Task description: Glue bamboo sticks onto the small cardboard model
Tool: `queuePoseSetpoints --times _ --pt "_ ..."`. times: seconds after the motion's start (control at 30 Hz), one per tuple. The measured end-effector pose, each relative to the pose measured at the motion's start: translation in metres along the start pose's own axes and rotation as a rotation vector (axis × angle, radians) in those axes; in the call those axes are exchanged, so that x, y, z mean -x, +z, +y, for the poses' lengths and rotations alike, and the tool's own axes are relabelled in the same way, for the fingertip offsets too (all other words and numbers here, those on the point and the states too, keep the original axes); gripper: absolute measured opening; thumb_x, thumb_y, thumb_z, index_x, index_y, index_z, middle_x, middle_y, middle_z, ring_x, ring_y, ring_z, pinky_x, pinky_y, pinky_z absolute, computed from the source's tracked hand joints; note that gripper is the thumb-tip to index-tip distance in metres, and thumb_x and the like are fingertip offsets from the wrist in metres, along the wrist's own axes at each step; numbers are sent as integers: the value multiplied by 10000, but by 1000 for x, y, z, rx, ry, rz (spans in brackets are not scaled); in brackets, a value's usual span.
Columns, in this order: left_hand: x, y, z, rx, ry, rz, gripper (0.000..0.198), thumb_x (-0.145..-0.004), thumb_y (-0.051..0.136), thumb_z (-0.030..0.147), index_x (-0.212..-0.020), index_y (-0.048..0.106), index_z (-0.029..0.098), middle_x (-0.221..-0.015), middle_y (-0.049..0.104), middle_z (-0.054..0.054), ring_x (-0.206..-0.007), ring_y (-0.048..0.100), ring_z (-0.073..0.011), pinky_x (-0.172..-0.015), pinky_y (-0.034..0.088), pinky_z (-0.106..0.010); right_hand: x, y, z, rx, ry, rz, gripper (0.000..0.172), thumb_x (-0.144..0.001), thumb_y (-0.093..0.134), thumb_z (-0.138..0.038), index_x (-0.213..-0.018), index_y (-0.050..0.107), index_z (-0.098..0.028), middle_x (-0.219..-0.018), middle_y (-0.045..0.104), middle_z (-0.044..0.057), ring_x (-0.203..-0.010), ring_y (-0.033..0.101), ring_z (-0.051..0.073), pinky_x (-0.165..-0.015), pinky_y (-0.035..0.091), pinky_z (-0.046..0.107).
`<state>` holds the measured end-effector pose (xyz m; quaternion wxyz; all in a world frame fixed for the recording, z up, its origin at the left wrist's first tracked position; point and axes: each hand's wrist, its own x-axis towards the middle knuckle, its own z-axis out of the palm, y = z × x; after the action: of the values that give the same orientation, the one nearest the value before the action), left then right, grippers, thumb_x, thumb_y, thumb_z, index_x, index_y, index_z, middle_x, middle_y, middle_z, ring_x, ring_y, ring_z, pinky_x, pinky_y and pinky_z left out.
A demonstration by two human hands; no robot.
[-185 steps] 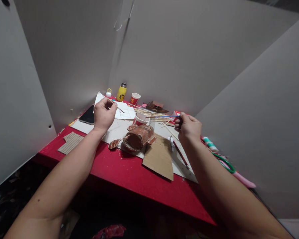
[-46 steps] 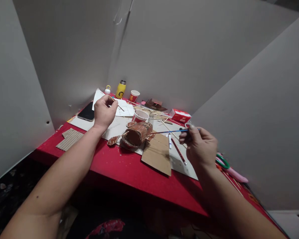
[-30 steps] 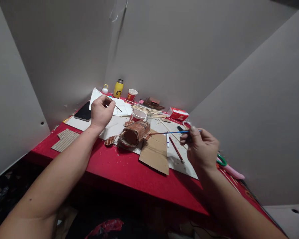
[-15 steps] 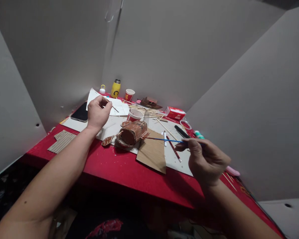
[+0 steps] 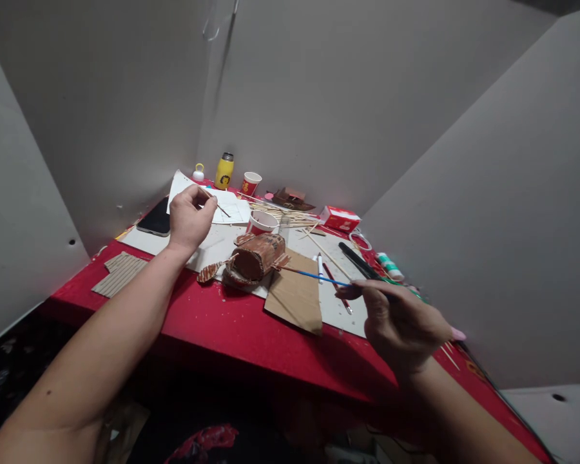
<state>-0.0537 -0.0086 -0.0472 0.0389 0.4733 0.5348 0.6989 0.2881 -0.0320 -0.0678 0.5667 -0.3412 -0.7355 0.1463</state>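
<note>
My left hand [image 5: 191, 218] pinches a thin dark-tipped stick [image 5: 221, 207] above white paper. In my right hand [image 5: 402, 319] is a blue-handled brush [image 5: 314, 275], its tip touching or very near the right side of a brown-painted cardboard barrel shape [image 5: 265, 252]. The barrel lies with its round end turned toward me. A striped brown leaf-shaped piece [image 5: 209, 272] on a pale stick is at its left. Brown cardboard [image 5: 294, 299] lies flat to the right of the barrel, and a red-and-white paper cup [image 5: 262, 222] stands right behind it.
On the red table [image 5: 212, 317] are a phone [image 5: 154, 218], corrugated cardboard [image 5: 118, 274], a yellow bottle [image 5: 225, 171], another cup [image 5: 251, 184], wooden sticks [image 5: 290, 216], a small brown boat model [image 5: 292, 199], a red box [image 5: 339, 219] and a green-and-white tube [image 5: 389, 266]. Grey panels surround it.
My right hand has lowered a little, tilting the brush handle downward and uncovering more of the black object and the green-and-white tube. My left hand is nearly unmoved.
</note>
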Motion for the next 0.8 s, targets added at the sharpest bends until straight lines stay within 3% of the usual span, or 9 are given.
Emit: queuePoseSetpoints --times 0.1,0.27,0.4,0.53,0.8 --pt "0 0 0 4 2 5 158 -746 610 163 -609 539 199 -624 607 9 -600 539 -128 -574 445 -259 -4 0 3 160 -186 -2 126 -913 653 -294 -998 744 -281 -749 767 5 -669 743 200 -624 586 339" --pt "0 -1 3 -7 2 -4 174 -753 617 169 -603 535 199 -612 594 14 -593 533 -126 -573 435 -259 -2 1 4 194 -296 -29 163 -926 625 -240 -1051 720 -283 -769 777 -1 -667 745 191 -615 572 329" --pt "0 -1 3 -15 3 -2 171 -748 620 175 -603 535 201 -614 598 13 -597 537 -128 -566 432 -257 0 -2 2 201 -322 -75 126 -920 629 -267 -1002 723 -287 -744 775 -10 -661 748 195 -598 568 327" --pt "0 -1 2 -10 2 -2 158 -748 611 182 -609 540 207 -627 610 6 -612 552 -134 -561 438 -260 -3 -3 6 307 -322 -11 134 -924 621 -262 -1006 724 -285 -746 777 -1 -665 744 204 -624 560 348" --pt "0 -1 3 -4 6 -4 170 -746 617 174 -602 533 207 -623 614 0 -607 550 -137 -565 448 -268 3 2 -5 151 -255 11 140 -920 636 -260 -1021 731 -282 -744 767 4 -648 742 203 -597 574 345"
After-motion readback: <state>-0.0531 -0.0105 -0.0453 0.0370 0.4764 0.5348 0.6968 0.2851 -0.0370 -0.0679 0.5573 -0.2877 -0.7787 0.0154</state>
